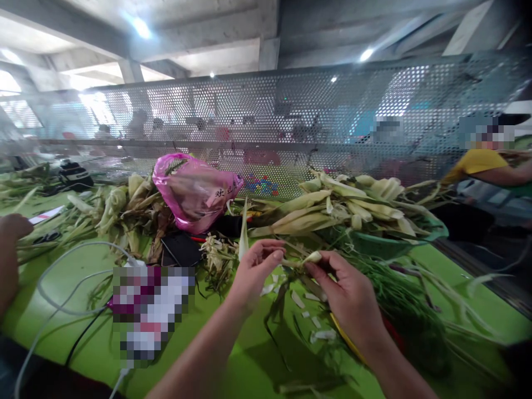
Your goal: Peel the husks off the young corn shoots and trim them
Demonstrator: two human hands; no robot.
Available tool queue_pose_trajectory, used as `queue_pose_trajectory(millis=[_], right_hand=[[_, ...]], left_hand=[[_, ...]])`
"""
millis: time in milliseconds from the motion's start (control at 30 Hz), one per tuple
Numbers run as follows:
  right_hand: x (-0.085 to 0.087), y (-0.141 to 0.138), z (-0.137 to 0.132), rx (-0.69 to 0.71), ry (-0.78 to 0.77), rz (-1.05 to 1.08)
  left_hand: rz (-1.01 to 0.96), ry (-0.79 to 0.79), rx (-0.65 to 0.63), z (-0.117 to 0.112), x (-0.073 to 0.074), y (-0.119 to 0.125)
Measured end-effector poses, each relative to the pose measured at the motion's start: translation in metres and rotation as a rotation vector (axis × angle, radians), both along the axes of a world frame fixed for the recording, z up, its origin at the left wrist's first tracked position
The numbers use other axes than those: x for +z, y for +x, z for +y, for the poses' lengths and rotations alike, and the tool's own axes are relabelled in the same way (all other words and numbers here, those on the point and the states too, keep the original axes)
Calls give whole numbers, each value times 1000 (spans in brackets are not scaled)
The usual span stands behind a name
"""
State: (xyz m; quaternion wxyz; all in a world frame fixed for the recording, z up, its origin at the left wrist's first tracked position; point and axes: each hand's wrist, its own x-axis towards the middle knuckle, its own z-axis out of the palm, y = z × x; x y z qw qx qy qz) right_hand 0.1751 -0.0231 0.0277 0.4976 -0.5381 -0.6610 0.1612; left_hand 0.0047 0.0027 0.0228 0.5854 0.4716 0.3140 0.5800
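Observation:
My left hand [254,270] and my right hand [348,293] meet over the green table [233,360], both pinched on one pale plant stalk [305,258] with a whitish tip. The left fingers grip a thin leaf strip of it; the right fingers close round its base. A yellow-handled tool [347,341] lies under my right wrist; whether the hand holds it is hidden. White peel scraps [310,316] lie just below the hands.
A green basin [419,238] heaped with pale peeled stalks stands behind my right hand. A pink plastic bag [193,191], husk piles [124,213], a dark phone [180,249] and white cables [62,277] lie left. Another person's hand [10,244] is far left; a perforated metal screen [266,111] backs the table.

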Motion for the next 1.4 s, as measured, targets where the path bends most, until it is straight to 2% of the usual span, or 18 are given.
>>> queue_pose_trajectory(millis=[167, 300, 500, 600, 667, 833, 1033, 1233, 1400], right_hand=[[-2, 2, -1, -19, 42, 99], [-2, 6, -1, -28, 67, 63], [0, 4, -3, -7, 107, -152], [-2, 1, -3, -1, 112, -179], [-3, -1, -3, -9, 125, -178], [-6, -3, -3, -31, 146, -157], [-6, -8, -4, -36, 121, -90], [-1, -9, -5, -10, -10, 97], [1, -9, -5, -8, 9, 33]], left_hand=[[225, 4, -18, 6, -12, 3], [349, 17, -120, 6, -15, 5], [528, 334, -71, -1, -2, -1], [619, 406, -48, -3, -2, 2], [575, 352, -57, -4, -6, 6], [268, 127, -128, -8, -16, 20], [209, 81, -35, -15, -12, 26], [8, -21, -67, -13, -6, 24], [-24, -44, -70, -13, -8, 24]])
